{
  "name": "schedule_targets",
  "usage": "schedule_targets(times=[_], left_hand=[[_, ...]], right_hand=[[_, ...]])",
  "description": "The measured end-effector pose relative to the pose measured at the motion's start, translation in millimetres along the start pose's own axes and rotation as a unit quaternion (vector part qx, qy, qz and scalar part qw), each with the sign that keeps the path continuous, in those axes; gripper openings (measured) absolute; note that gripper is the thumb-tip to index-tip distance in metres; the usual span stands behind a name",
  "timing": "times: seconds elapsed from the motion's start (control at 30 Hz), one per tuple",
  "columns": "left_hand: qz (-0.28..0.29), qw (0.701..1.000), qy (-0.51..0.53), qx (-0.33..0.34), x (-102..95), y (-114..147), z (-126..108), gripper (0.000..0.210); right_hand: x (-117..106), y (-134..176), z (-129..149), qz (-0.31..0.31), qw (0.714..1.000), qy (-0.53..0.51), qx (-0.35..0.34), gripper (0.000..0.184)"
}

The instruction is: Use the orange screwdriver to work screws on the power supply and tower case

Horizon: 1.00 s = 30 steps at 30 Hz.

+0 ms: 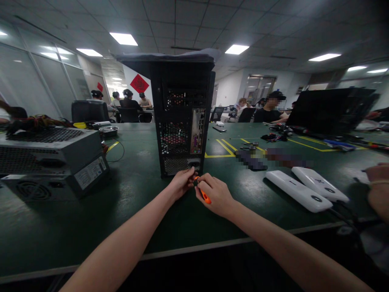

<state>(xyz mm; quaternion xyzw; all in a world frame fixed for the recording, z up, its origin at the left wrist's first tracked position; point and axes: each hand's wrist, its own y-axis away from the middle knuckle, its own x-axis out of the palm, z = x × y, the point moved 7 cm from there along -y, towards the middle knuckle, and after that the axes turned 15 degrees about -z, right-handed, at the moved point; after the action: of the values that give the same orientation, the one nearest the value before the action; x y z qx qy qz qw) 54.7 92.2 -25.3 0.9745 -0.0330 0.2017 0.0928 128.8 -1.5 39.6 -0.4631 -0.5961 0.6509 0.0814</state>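
A black computer case (185, 111) stands upright with its back panel facing me. At its base is the power supply (174, 165) with a vent grille and socket. My right hand (216, 194) is closed around an orange-handled screwdriver (206, 197) just in front of the case; its shaft is hidden. Close to the socket, my left hand (182, 184) has its fingers curled together by the front of the screwdriver. Whether those fingers hold a small part cannot be seen.
Two stacked power supplies (75, 152) with bundled cables sit at left, near a metal bowl (108, 131). White power banks (299, 190) lie at right. Farther back are loose cables (275, 137) and another black case (328, 109). A co-worker's hand (378, 188) shows at the right edge.
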Motion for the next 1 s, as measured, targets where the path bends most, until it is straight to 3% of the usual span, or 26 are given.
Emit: schedule_targets(times=[0.17, 0.43, 0.57, 0.67, 0.8, 0.9, 1.0], left_hand=[[0.028, 0.999, 0.016, -0.026, -1.5, -1.6, 1.1, 0.019], [-0.063, 0.998, -0.01, -0.003, -4.7, -1.4, -2.9, 0.027], [-0.062, 0.998, -0.017, -0.003, -4.4, -0.9, -3.3, 0.029], [-0.015, 1.0, -0.012, -0.016, -0.5, 2.5, -2.7, 0.028], [0.046, 0.999, -0.001, -0.017, 6.9, 7.0, -2.4, 0.026], [0.027, 1.0, 0.003, 0.003, 7.3, 5.6, -3.6, 0.025], [-0.01, 1.0, -0.007, 0.012, 4.6, 4.1, -3.9, 0.029]], right_hand=[[0.4, -0.1, 1.5, 0.009, 1.0, 0.004, -0.001, 0.009], [-0.1, 0.0, 13.2, 0.021, 0.998, -0.017, -0.05, 0.016], [3.7, 2.1, 13.9, 0.026, 0.997, -0.01, -0.072, 0.012], [1.7, 1.2, 7.7, 0.009, 0.999, -0.029, -0.04, 0.011], [-8.5, -2.2, -8.6, -0.054, 0.992, -0.101, 0.061, 0.007], [-11.5, -2.4, -16.3, -0.079, 0.982, -0.138, 0.103, 0.007], [-9.5, -1.3, -15.4, -0.069, 0.982, -0.143, 0.102, 0.009]])
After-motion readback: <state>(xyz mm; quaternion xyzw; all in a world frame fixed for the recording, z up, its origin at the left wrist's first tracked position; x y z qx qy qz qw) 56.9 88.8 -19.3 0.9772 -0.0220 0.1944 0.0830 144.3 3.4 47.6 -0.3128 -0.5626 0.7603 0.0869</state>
